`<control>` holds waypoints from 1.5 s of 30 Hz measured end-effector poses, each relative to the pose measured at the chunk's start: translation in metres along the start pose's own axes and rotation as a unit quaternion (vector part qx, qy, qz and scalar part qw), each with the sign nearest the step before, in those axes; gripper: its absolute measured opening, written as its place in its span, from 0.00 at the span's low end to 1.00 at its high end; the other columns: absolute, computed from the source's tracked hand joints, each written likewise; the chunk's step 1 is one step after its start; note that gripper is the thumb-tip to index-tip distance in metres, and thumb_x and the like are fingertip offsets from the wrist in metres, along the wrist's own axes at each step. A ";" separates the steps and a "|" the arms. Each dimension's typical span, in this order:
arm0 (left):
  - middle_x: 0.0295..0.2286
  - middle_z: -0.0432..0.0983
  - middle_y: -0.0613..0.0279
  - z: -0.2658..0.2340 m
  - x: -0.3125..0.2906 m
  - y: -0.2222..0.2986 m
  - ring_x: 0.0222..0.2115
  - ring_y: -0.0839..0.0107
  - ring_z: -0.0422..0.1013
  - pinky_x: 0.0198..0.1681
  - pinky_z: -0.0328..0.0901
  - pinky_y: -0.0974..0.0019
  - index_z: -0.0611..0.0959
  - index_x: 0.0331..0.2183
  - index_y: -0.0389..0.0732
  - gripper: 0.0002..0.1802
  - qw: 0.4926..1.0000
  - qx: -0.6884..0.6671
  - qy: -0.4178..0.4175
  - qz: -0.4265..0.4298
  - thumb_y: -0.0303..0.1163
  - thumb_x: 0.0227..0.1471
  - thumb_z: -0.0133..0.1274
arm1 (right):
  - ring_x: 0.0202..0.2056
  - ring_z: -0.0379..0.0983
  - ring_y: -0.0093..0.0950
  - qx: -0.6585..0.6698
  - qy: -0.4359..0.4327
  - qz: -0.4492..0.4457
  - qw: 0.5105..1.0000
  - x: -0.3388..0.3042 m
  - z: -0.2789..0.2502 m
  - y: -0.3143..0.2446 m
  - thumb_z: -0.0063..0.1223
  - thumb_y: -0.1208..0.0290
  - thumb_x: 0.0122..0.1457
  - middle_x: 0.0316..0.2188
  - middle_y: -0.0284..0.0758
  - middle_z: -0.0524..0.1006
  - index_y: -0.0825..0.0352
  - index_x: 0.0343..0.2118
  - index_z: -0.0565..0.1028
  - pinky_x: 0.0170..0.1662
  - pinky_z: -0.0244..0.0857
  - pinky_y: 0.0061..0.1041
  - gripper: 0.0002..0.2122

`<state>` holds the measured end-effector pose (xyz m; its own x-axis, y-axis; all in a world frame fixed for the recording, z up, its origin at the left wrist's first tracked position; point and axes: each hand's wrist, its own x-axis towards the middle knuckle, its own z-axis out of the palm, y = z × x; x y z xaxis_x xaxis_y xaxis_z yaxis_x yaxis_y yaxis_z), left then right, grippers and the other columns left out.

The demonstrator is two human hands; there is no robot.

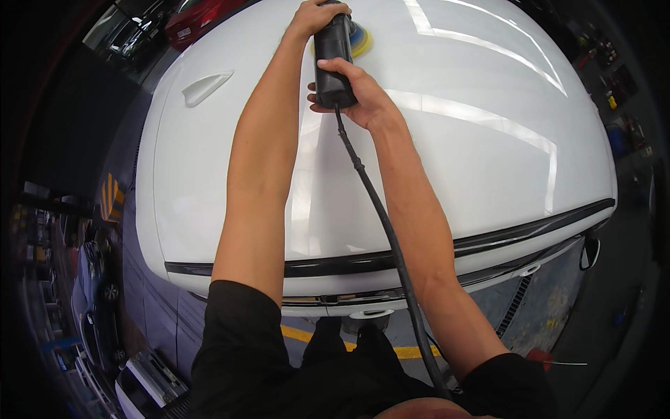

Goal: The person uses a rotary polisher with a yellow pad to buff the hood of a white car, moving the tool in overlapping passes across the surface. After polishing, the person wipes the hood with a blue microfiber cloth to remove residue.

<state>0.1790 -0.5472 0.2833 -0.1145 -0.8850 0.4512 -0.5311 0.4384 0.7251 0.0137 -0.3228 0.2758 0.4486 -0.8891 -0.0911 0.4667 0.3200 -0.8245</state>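
White car roof [474, 164] spreads beneath a black polisher [333, 52]; the left fingers [338, 9] curl over its far end, the right fingers [339, 66] clasp its body near the cord [395, 244]

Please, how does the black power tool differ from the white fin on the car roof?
The tool is black, whereas the fin is white like the roof. The left hand and right hand hold the tool; neither touches the fin. The tool has a cable; the fin shows none. Shared: both have an elongated shape.
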 end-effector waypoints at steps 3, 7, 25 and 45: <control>0.48 0.82 0.46 0.009 0.003 0.009 0.48 0.58 0.77 0.54 0.70 0.61 0.84 0.51 0.34 0.35 1.000 -0.004 -0.020 0.019 0.46 0.44 0.66 | 0.37 0.82 0.40 0.006 0.008 -0.008 1.000 0.000 -0.006 -0.003 0.69 0.54 0.52 0.39 0.48 0.77 0.76 0.54 0.68 0.43 0.83 0.39 0.34; 0.47 0.82 0.45 0.017 0.002 0.017 0.47 0.59 0.77 0.53 0.71 0.61 0.84 0.51 0.33 0.34 1.000 0.003 -0.003 -0.018 0.44 0.45 0.66 | 0.38 0.82 0.40 0.021 0.004 -0.010 1.000 0.000 -0.009 -0.006 0.69 0.55 0.52 0.39 0.48 0.77 0.75 0.53 0.68 0.44 0.82 0.41 0.33; 0.46 0.83 0.46 0.007 -0.032 0.016 0.45 0.60 0.78 0.51 0.72 0.61 0.82 0.54 0.34 0.35 0.999 -0.005 -0.019 -0.029 0.45 0.48 0.64 | 0.35 0.81 0.34 0.077 0.001 0.014 0.997 0.008 -0.005 0.012 0.68 0.57 0.52 0.34 0.43 0.78 0.73 0.45 0.73 0.42 0.82 0.40 0.26; 0.51 0.80 0.46 -0.082 -0.237 0.087 0.54 0.54 0.75 0.60 0.65 0.59 0.84 0.52 0.36 0.31 0.971 0.078 0.225 -0.026 0.51 0.56 0.62 | 0.28 0.79 0.33 0.052 -0.052 0.061 0.995 0.016 0.006 0.032 0.64 0.58 0.54 0.31 0.42 0.77 0.71 0.44 0.71 0.32 0.79 0.34 0.23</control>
<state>0.2288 -0.2866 0.2822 0.2748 -0.7323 0.6231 -0.6505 0.3357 0.6813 0.0408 -0.3248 0.2512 0.5803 -0.8050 -0.1237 0.4785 0.4599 -0.7480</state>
